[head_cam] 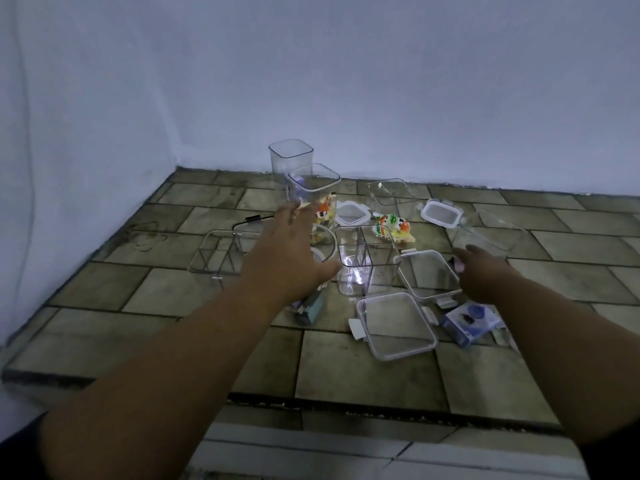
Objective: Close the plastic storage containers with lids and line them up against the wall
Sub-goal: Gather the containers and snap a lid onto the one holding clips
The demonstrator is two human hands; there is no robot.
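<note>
between the two hands, near the middle of the tiled platform (pixel 104 292) and well short of its back edge under the wall (pixel 346 81): divided container (pixel 367 258), upright, open at the top, no lid on; just beside it to the right, flat on the tiles, large lid (pixel 429 275); nearer the front edge, second large lid (pixel 396 325), also flat; above the right rim of the first of these, right hand (pixel 485 271), fingers loosely bent and pointing toward the back edge, nothing held so far as can be seen, contact with the lid not to be told; left hand (pixel 291 251) spread wide, fingers straight, empty, fingertips blurred against the near wall of the tall container with snack packets (pixel 313 188), touching or just short impossible to say; behind that one and closest to the back edge, empty tall container (pixel 291 157), lidless too; further right along the back, small lid (pixel 349 213) and second small lid (pixel 443 211), both lying loose; by this showing, no container closed yet and none lined up; right hand clearly the nearer to the large lid, left hand the nearer to the tall container straight ahead of its fingers and to the divided container's left wall; probably calls for steadying a body with the left and carrying a lid leftward with the right, edges squared to the rim; which lid fits which body not to be judged from here; some risk of tipping the light, thin-walled containers with a sideways push.
</note>
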